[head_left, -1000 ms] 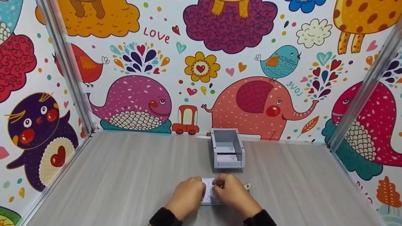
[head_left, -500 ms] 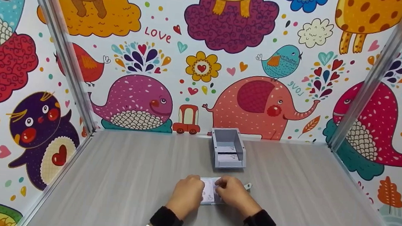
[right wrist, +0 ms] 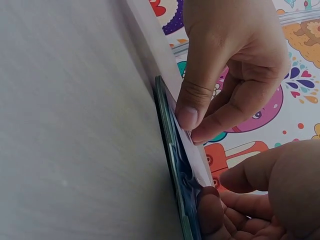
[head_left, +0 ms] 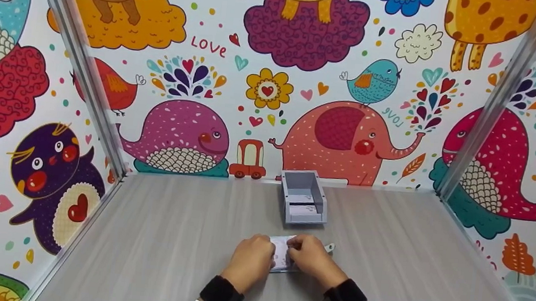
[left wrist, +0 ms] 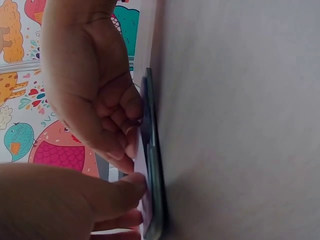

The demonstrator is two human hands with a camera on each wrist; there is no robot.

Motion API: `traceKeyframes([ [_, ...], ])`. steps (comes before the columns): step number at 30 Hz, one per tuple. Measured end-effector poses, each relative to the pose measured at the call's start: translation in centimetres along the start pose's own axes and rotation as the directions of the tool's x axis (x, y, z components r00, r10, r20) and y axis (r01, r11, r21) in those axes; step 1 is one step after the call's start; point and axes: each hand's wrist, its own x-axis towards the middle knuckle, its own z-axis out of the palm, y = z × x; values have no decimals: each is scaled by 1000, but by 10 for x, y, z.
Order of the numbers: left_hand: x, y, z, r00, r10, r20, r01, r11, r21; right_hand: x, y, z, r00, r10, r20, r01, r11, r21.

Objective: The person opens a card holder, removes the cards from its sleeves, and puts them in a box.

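On the table lies a thin flat holder (head_left: 281,271) with teal edges and, in the right wrist view, a dark blue inside (right wrist: 185,172). Over it sits a pale printed card (head_left: 281,251), its face partly covered by fingers. My left hand (head_left: 250,259) pinches the card's left side between thumb and finger. At the other side, my right hand (head_left: 314,256) pinches the card's edge, thumb tip (right wrist: 210,207) against the holder's blue inside. Seen edge-on in the right wrist view, the card (right wrist: 194,157) stands slightly raised from the holder. My right hand hides the holder's right part.
A grey open-front bin (head_left: 324,210) stands behind the hands, with pale printed cards (head_left: 302,210) inside. A short white strap (head_left: 330,248) pokes out right of my right hand. Patterned wall panels (head_left: 273,97) enclose the wood-look table (head_left: 181,230) at back and sides.
My right fingertips have shifted slightly right along the card, showing a bit more of its face. My left hand stays almost in place, and the bin has not moved.
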Motion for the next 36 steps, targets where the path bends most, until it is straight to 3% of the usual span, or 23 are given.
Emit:
traceKeyframes([
  [5, 0, -1, 2, 1000, -6, 3, 6, 1000, 5, 1, 0, 0, 1000, 5, 8, -5, 1000, 28],
  [13, -1, 1, 0, 999, -36, 7, 36, 999, 3, 1, 0, -1, 999, -39, 12, 40, 999, -14],
  [22, -1, 2, 0, 997, -66, 41, 66, 998, -5, 2, 1, -1, 999, -12, 30, 13, 1000, -25],
  [36, 1, 3, -3, 993, -88, 84, 93, 994, -51, 1, 3, -8, 995, 31, 91, -39, 995, 93],
])
